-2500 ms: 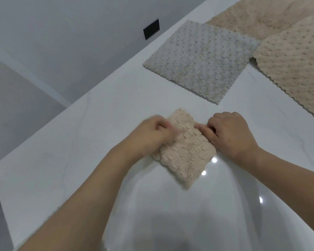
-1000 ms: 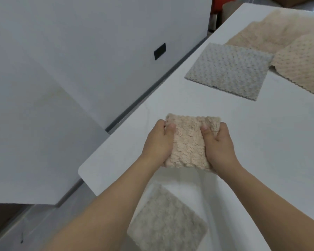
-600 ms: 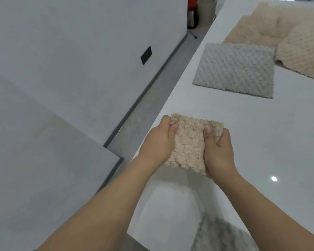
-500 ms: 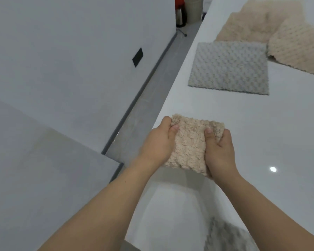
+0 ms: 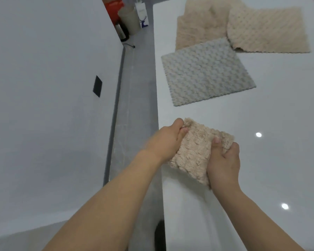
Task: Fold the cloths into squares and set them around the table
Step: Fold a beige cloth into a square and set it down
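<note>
Cloth [image 5: 196, 151] beige, nubbly, folded square, your left hand [image 5: 168, 140] and right hand [image 5: 224, 163] clamped on opposite edges.

the white table [image 5: 279, 160] lies bare to the right of the folded beige cloth [image 5: 198, 153] held between the left hand [image 5: 168, 142] and right hand [image 5: 223, 163], near the table's left edge. ahead, a bare strip separates that cloth from the flat grey cloth [image 5: 207, 71]. two beige cloths [image 5: 265, 28] cover the far end. left of the edge, a narrow floor gap runs along the wall [image 5: 43, 87].
</note>
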